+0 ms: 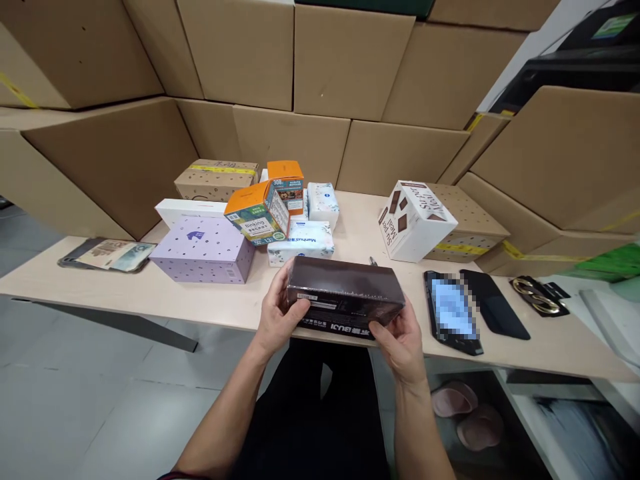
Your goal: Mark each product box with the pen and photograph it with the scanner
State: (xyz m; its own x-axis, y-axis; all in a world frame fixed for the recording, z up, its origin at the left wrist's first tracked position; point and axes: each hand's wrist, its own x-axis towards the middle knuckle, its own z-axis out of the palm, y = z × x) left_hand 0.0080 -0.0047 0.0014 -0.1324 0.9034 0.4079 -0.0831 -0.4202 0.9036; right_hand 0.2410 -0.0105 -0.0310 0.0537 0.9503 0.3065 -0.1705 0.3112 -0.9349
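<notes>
I hold a dark brown glossy box (345, 293) with both hands just above the near edge of the light wooden table (150, 293). My left hand (277, 313) grips its left end, thumb on top. My right hand (400, 340) wraps the right lower corner, fingers curled under it. The box is tilted slightly, its labelled side facing me.
On the table lie a lilac dotted box (203, 250), an orange carton (260, 212), tissue packs (300, 241), a white and brown box (415, 220), a phone (453, 310), a black case (495, 303) and a booklet (107, 255). Cardboard boxes (345, 60) wall the back.
</notes>
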